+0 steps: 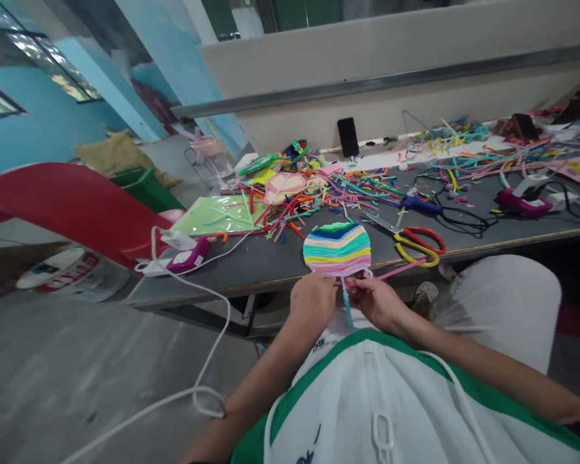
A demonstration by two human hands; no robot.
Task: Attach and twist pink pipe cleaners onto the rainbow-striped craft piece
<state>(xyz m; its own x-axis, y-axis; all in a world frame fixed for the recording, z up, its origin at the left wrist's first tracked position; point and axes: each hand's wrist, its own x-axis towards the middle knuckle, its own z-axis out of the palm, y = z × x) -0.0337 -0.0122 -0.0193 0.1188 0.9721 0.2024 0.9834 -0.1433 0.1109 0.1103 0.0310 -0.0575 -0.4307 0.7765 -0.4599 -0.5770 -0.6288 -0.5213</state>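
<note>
Disc [337,248]: it's resting right at the near edge of the grey table [265,256], showing green, blue, peach, yellow and pink stripes.
Left hand [314,299]: it's curling at the disc's near rim, fingertips hiding; whether they're gripping, I cannot tell.
Right hand [377,303]: its fingers are bunching narrowly beside that rim; exactly what they're pinching, I cannot tell.
Strips: a pink strip [402,269] is stretching rightward from the right hand, a teal strip [347,304] is dangling between both hands.
Scissors [418,246]: they're lying right of the disc.
Beyond: a phone [348,136] is leaning upright.
</note>
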